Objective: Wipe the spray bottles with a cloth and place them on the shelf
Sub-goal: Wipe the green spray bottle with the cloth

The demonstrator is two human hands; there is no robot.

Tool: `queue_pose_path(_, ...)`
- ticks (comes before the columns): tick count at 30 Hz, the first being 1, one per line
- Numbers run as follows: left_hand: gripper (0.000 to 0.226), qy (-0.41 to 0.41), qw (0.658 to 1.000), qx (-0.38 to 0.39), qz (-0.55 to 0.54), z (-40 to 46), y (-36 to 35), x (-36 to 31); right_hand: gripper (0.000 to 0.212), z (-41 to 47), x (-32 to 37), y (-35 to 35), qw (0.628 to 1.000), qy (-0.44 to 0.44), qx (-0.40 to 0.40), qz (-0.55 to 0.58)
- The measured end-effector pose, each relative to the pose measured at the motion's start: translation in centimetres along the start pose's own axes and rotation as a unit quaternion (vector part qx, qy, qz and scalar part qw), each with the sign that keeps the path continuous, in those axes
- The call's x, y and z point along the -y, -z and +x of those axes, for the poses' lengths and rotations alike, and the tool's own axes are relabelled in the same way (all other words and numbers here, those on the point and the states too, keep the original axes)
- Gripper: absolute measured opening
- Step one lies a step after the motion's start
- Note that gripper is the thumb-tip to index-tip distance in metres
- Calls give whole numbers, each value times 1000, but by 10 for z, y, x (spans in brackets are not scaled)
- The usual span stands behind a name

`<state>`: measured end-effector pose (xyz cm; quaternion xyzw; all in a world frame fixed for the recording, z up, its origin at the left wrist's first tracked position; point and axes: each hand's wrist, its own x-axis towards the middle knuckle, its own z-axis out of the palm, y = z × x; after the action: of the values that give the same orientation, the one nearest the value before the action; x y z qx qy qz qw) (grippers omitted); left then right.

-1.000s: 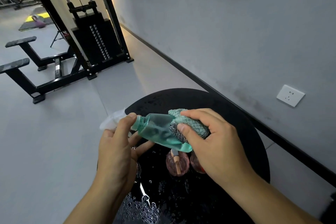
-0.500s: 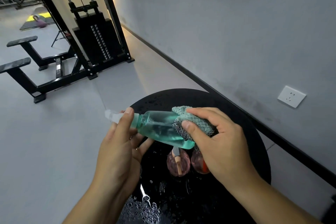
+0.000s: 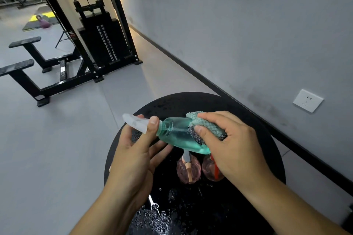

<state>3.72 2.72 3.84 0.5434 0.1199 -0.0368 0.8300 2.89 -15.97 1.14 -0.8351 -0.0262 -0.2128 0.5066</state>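
A teal spray bottle (image 3: 176, 133) with a clear cap lies nearly horizontal in the air above a round black table (image 3: 257, 131). My left hand (image 3: 137, 150) holds it at the neck and cap end. My right hand (image 3: 229, 143) presses a green cloth (image 3: 206, 123) around the bottle's lower body. Two pinkish spray bottles, one (image 3: 188, 170) with a tan nozzle and one (image 3: 211, 170) with a red part, stand on the table just under the teal bottle. No shelf is in view.
Water droplets cover the table's near side (image 3: 158, 215). A grey wall with a white socket (image 3: 307, 100) runs along the right. A black cable weight machine (image 3: 103, 38) and benches (image 3: 21, 66) stand on the grey floor at the left back.
The bottle has tilted so its cap end points further up and left. My right hand with the cloth has slid slightly along the bottle's body.
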Motion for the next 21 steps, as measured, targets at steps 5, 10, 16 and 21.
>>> queue_pose_path(5, 49, 10, 999, 30, 15, -1, -3, 7, 28, -1, 9, -9, 997, 40, 34, -49)
queue_pose_path(10, 45, 5, 999, 29, 14, 0, -1, 6, 22, 6, 5, 1, 999, -6, 17, -43)
queue_pose_path(16, 34, -7, 999, 42, 30, 0, 2, 6, 27, 1, 14, -5, 997, 21, 62, -36)
queue_pose_path(21, 11, -29, 999, 19, 12, 1, 3, 4, 23, 9, 6, 8, 999, -6, 49, -18)
